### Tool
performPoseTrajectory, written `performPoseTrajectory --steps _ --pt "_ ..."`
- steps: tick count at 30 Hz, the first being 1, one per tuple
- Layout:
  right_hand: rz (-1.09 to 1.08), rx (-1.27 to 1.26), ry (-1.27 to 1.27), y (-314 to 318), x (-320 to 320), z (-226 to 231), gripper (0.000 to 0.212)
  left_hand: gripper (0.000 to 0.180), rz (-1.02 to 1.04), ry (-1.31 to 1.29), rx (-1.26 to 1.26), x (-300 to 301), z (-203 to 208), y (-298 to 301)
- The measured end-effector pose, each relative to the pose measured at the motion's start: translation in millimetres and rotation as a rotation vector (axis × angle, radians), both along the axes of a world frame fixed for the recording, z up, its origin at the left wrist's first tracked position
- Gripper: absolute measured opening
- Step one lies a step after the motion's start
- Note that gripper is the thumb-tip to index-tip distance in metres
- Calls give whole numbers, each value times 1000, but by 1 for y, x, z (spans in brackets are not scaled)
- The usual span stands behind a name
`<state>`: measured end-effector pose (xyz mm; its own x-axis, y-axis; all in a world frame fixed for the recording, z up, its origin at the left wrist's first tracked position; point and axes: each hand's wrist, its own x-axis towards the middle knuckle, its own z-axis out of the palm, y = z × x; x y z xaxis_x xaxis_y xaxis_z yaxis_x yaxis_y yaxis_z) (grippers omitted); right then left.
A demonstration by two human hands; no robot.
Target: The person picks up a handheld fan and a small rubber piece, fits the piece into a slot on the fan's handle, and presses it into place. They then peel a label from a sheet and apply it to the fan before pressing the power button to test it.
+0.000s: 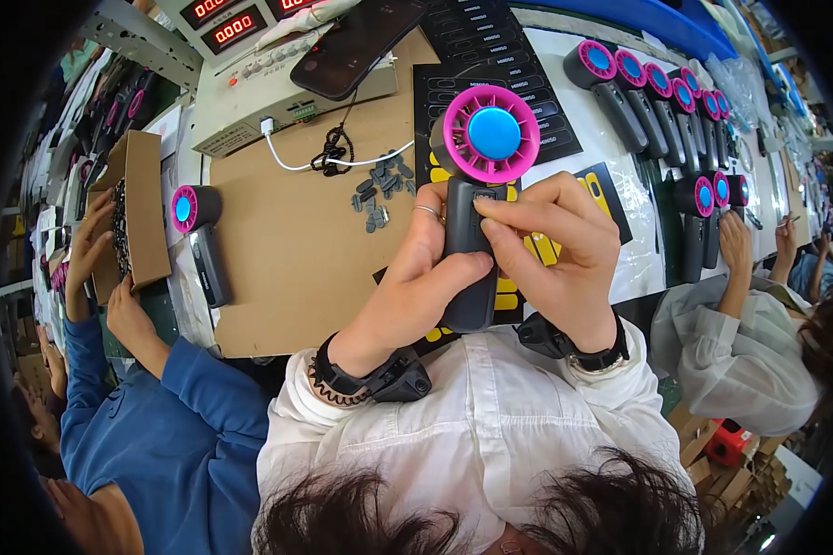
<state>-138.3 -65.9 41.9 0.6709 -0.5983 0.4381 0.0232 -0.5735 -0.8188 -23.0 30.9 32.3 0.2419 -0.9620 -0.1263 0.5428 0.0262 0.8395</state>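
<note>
A dark grey handheld fan (465,222) with a pink grille and blue hub stands in front of my chest, head away from me. My left hand (407,291) is wrapped round its handle, thumb across the front. My right hand (569,254) is pinched against the upper handle, just below the head. Whatever lies between those fingertips is too small to make out. Left of the fan, several small dark grey pieces (379,190) lie loose on the brown board (278,277). Sheets with yellow stickers (541,248) lie partly under my hands.
A bench instrument (250,125) with red displays stands at the back left, a phone (352,51) on top. A white cable (292,167) runs from it. Another fan (209,264) lies left; several fans (625,111) line the right. Co-workers' hands (134,324) handle a cardboard box (146,208) at left.
</note>
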Motion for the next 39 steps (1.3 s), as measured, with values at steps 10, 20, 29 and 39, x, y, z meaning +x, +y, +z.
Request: performPoseTrajectory --steps 10,20,29,39 --pt "43 -99 -25 -9 -10 6 24 42 -45 146 -143 5 -4 0" --pt "55 -113 -55 -22 -2 18 25 39 -21 125 -108 15 -5 2" --pt "182 147 117 -76 66 6 29 37 -27 171 -135 18 2 18" --pt "479 -49 277 -72 140 3 33 43 94 212 -155 35 6 35"
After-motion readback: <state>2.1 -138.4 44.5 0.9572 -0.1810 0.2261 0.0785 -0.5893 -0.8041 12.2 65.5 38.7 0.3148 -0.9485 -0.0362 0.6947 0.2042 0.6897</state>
